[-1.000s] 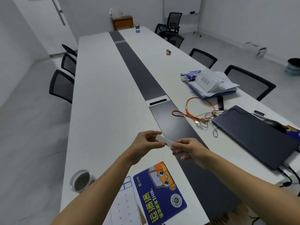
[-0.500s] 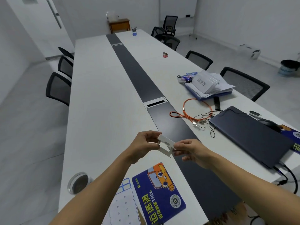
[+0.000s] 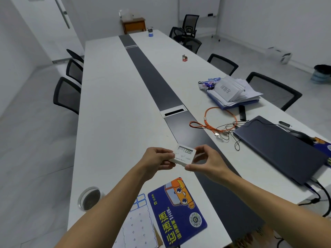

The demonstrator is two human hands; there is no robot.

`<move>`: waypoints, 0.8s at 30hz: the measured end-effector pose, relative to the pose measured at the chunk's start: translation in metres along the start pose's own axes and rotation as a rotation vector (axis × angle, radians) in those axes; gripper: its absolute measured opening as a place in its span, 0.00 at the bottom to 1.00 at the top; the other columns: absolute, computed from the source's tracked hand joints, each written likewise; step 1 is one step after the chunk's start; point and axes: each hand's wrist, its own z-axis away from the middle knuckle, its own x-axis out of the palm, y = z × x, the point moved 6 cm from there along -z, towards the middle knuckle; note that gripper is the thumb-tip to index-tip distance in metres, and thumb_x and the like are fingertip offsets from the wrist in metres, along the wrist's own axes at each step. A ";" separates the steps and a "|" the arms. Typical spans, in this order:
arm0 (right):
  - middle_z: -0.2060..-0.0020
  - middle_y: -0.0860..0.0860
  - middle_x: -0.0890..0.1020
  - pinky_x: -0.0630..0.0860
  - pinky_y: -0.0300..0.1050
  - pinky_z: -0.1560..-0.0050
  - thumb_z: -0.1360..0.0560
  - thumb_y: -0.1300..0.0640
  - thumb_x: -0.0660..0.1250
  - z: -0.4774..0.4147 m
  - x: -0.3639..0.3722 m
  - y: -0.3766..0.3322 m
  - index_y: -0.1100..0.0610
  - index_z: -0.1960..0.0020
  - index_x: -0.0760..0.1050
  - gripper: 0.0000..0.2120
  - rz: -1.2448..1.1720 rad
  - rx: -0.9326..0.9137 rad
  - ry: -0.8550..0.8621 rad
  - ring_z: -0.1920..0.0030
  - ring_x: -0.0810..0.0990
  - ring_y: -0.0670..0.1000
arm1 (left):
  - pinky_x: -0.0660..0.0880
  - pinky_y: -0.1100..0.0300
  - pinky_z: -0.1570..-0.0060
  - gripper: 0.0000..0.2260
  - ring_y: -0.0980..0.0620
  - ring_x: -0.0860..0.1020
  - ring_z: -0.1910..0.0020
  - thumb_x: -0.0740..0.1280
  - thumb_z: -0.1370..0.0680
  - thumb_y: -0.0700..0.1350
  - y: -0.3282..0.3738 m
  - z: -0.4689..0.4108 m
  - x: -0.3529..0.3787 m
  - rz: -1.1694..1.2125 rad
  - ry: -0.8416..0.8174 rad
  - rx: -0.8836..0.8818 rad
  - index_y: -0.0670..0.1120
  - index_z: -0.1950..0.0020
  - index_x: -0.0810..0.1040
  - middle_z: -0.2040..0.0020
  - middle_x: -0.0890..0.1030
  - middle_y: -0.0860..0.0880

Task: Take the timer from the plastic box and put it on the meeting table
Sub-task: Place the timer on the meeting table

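Observation:
A small white square timer (image 3: 184, 154) with a grey digit display faces up at me, held just above the long white meeting table (image 3: 114, 108). My left hand (image 3: 157, 161) grips its left edge and my right hand (image 3: 206, 161) grips its right edge and lower corner. The timer hovers over the table's near end, beside the dark centre strip (image 3: 152, 74). No plastic box is in view.
A blue printed pad (image 3: 179, 212) and a white dotted sheet (image 3: 138, 228) lie near the front edge, with a round cable port (image 3: 89, 198) to their left. To the right lie a closed dark laptop (image 3: 279, 149), orange cable (image 3: 215, 120) and paper stack (image 3: 232, 90). Chairs line both sides.
Both hands have turned the timer from edge-on to display-up. It stays in roughly the same spot above the table.

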 end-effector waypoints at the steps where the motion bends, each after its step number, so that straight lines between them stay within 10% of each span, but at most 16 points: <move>1: 0.46 0.47 0.79 0.82 0.38 0.56 0.37 0.49 0.80 0.000 0.002 0.000 0.50 0.42 0.71 0.28 -0.003 0.000 -0.020 0.50 0.82 0.49 | 0.83 0.56 0.52 0.09 0.44 0.84 0.56 0.68 0.23 0.39 -0.001 0.000 -0.004 0.017 -0.001 -0.012 0.36 0.45 0.79 0.49 0.84 0.40; 16: 0.44 0.46 0.79 0.81 0.40 0.51 0.35 0.52 0.78 -0.007 0.040 -0.011 0.46 0.41 0.72 0.26 0.035 0.101 -0.338 0.46 0.81 0.50 | 0.80 0.55 0.50 0.07 0.45 0.80 0.46 0.64 0.20 0.40 -0.026 -0.026 -0.031 -0.053 -0.376 -0.217 0.38 0.47 0.79 0.46 0.84 0.42; 24: 0.44 0.51 0.78 0.83 0.44 0.50 0.37 0.51 0.80 -0.052 0.019 0.045 0.53 0.41 0.69 0.30 0.128 0.300 -0.037 0.46 0.80 0.52 | 0.80 0.57 0.57 0.06 0.47 0.80 0.59 0.65 0.21 0.41 -0.063 -0.094 -0.055 -0.307 0.071 -0.175 0.40 0.47 0.77 0.52 0.82 0.39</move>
